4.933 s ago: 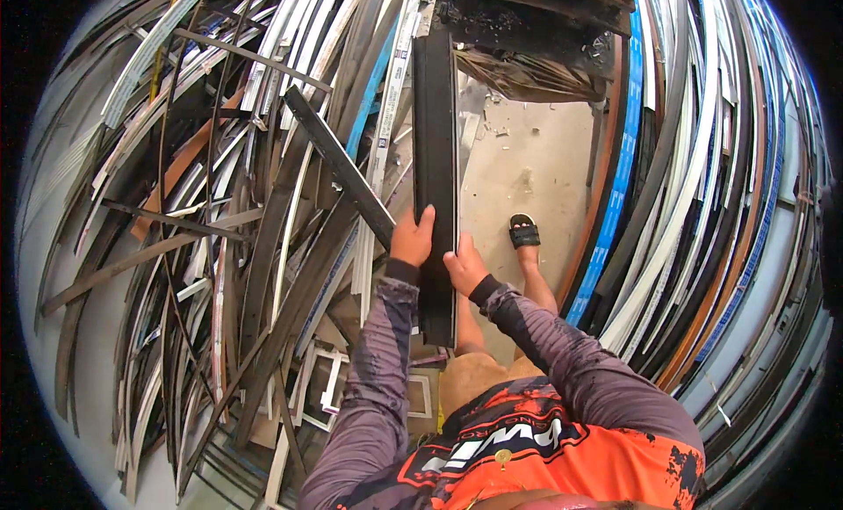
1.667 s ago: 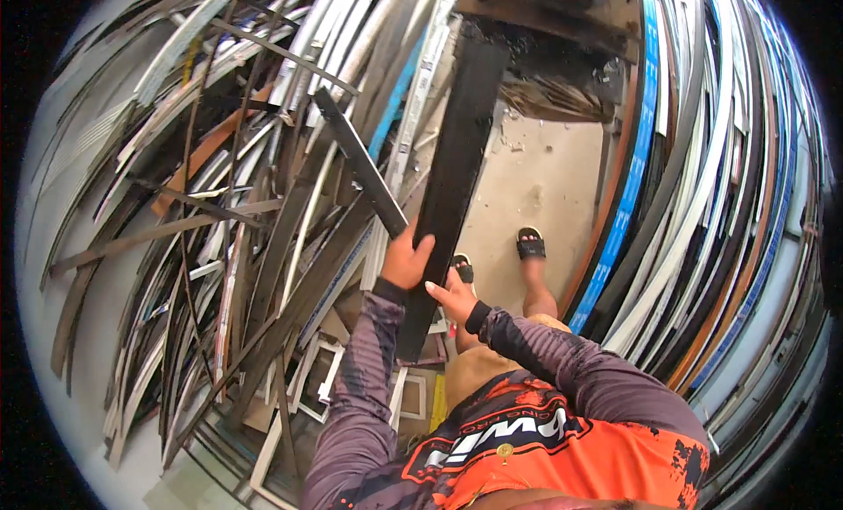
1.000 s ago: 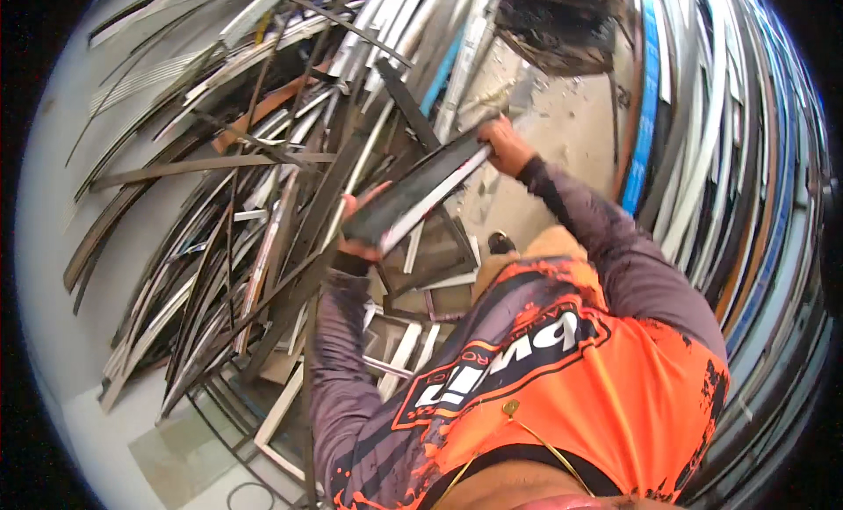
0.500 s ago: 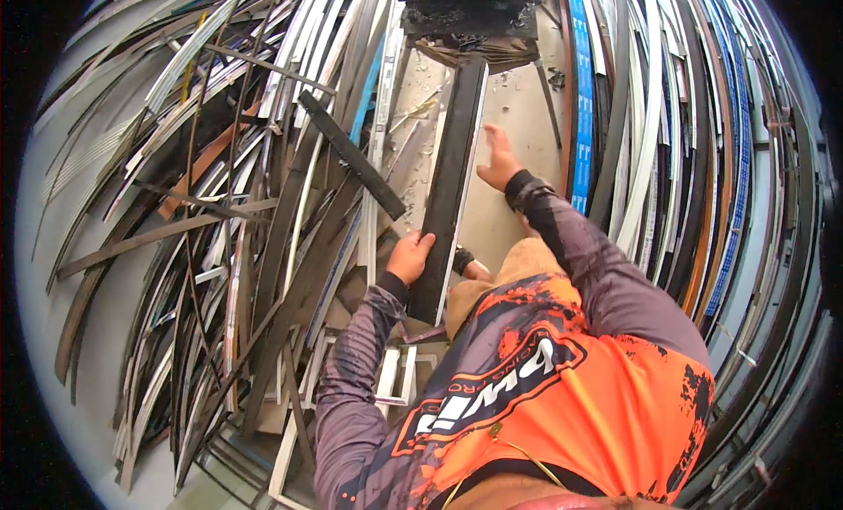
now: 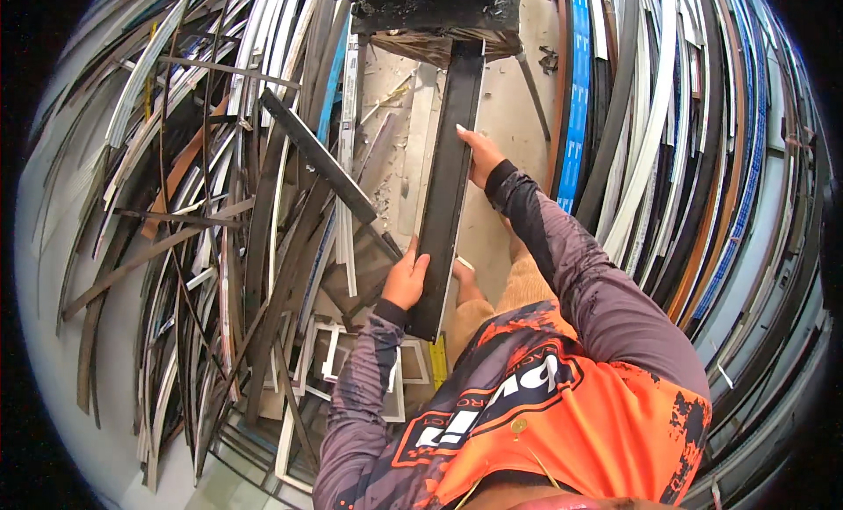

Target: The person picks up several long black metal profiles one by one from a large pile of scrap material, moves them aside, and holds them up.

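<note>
A long, flat black board (image 5: 450,194) with a pale right edge runs from a dark, worn block-like stand (image 5: 435,14) at the top down toward my body. On its left edge, near the lower end, my left hand (image 5: 406,280) grips it, the index finger lying along the side. My right hand (image 5: 481,157) is closed on the right edge further up, thumb on the top face and the other fingers partly hidden. The board's far end meets the stand's underside; whether it rests on anything there I cannot tell.
A tangled heap of long strips (image 5: 211,194) fills the left side, with a short black piece (image 5: 318,157) lying across it. Long strips, including a blue one (image 5: 575,115), line the right. Small white frames (image 5: 413,365) lie by my left forearm. Scraps litter the floor (image 5: 509,97).
My right hand, before held off the board with fingers spread, has come left onto its edge. The board's near end sits slightly lower in view, and the stand appears further left.
</note>
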`<state>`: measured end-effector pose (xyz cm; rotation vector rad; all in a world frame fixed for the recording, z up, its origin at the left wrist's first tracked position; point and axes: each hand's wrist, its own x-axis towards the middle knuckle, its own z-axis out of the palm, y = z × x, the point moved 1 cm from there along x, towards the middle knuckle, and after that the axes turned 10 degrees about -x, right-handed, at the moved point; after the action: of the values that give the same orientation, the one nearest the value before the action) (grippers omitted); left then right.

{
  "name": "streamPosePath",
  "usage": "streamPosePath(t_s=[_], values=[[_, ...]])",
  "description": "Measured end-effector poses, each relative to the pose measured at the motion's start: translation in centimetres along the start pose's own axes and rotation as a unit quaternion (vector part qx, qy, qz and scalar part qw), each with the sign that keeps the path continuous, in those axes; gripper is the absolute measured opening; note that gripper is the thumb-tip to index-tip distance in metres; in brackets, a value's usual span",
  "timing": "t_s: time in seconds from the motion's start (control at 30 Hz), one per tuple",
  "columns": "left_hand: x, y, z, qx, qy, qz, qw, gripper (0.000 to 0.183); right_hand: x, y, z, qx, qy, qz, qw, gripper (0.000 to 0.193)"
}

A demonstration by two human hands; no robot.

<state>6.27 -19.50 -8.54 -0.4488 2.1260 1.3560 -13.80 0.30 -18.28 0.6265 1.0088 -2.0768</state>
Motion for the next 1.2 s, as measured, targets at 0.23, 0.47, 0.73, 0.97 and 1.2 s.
streamPosePath(t_s=[0.23,0.47,0.73,0.97,1.2], values=[[0.6,0.2,0.9,-0.183,-0.069,-0.013,0.981,0.044,3.1,-2.5,-2.2,0.01,-0.015,-0.077,0.997,0.03],[-0.2,-3.7,1.0,-0.439,-0.094,-0.062,0.891,0.056,3.1,-1.3,0.0,0.005,-0.038,-0.07,0.997,0.063],[-4.6,-17.9,-2.6,-0.459,0.255,-0.194,0.828,0.05,6.6,-3.8,-1.6,-0.477,0.308,-0.11,0.816,0.088],[5.5,-7.5,0.6,-0.095,0.05,0.085,0.991,0.057,4.3,-2.7,1.9,-0.609,0.394,-0.069,0.685,0.088],[15.0,-2.9,6.8,-0.027,0.08,0.049,0.995,0.051,6.8,-3.7,2.1,-0.636,0.411,-0.054,0.651,0.082]])
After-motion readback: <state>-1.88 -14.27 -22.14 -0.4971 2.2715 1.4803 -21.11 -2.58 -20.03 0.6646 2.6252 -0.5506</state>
